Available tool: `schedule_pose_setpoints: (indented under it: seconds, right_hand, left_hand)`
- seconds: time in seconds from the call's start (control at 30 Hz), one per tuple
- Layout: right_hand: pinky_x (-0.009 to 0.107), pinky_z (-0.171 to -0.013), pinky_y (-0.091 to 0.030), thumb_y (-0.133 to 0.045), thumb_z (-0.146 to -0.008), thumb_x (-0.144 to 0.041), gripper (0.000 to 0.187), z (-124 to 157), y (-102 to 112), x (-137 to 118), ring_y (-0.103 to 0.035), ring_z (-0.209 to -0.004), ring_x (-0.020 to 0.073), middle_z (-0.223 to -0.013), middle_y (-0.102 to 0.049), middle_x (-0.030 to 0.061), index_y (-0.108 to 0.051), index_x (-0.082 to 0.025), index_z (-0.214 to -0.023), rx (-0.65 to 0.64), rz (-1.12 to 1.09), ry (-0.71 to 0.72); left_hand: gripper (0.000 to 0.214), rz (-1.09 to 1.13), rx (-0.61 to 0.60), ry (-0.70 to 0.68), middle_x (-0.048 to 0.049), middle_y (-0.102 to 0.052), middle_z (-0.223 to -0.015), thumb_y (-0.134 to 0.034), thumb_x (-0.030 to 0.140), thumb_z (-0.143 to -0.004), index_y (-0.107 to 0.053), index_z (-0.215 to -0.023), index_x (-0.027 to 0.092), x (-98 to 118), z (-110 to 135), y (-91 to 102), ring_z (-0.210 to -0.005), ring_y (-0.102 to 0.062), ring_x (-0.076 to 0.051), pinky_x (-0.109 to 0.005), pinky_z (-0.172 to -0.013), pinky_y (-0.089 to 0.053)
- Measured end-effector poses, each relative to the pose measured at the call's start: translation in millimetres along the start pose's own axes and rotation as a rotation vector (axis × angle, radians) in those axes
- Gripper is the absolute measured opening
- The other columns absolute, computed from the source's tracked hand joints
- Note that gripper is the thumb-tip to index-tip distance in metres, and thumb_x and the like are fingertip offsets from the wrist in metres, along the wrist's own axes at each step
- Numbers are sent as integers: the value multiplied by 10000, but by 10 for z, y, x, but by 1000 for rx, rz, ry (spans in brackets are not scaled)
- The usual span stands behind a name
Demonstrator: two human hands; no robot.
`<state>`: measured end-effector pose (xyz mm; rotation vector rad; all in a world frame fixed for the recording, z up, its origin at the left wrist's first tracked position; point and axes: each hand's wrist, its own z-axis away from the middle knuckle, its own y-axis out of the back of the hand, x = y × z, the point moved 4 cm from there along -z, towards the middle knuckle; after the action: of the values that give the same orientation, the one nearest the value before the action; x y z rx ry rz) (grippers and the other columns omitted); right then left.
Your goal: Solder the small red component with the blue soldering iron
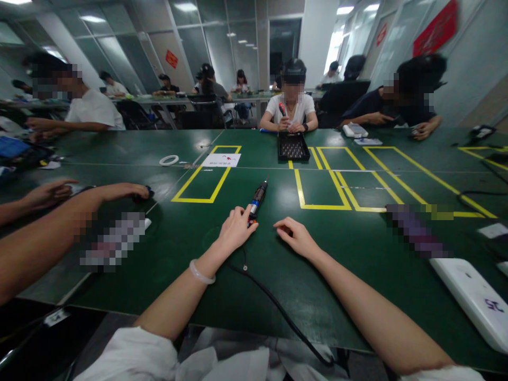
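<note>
My left hand point(237, 228) is closed around the rear end of a corded electric screwdriver point(260, 198), black with a blue band. The screwdriver lies at a slant above the green table, its thin bit directed away from me. A black cord point(273, 297) runs from beneath that hand towards the front edge. To the right, my right hand point(297, 236) rests on the tabletop with its fingers loosely bent and apart, holding nothing visible. A gap of bare table separates it from the screwdriver.
Yellow tape outlines point(323, 206) mark the green table point(254, 296). A white paper point(221, 160), a tape roll point(169, 160) and a black tray point(293, 148) lie farther back. A white power bank point(472, 301) is at right. Another person's arm point(59, 233) reaches in from the left.
</note>
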<state>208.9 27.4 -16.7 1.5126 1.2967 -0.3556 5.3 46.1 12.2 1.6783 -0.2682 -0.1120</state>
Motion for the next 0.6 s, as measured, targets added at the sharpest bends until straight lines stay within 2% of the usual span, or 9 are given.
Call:
schedule_pose_setpoints:
  seconds: [0.13,0.4,0.6]
  right_hand:
    - [274,-665,-452,-517,-915,-250,154,-2,-4,9,-563,-725,150,-846,-577,33,-645,-207,-990,-6,1,-10]
    - [283,-668,-451,-520,-908,-241,153,-2,-22,17,-572,-737,157,-846,-582,33,-640,-214,-1000,-10,0,-23]
    - [284,-674,-449,-512,-912,-244,155,1,-17,12,-567,-737,154,-849,-581,31,-634,-214,-1002,-16,13,-24]
  left_hand:
    - [605,-8,-25,105,-138,-466,-1222,-415,516,-902,-330,-1430,232,-463,-71,7,-1074,-496,-279,-369,-838,-466]
    - [618,-59,-111,387,-176,-430,-1280,-399,519,-884,-341,-1421,220,-1550,-116,69,-1138,-471,-344,-452,-905,-445]
    - [598,-109,-83,497,-200,-403,-1329,-416,510,-879,-369,-1397,215,-2186,-26,103,-1152,-469,-375,-484,-893,-454]
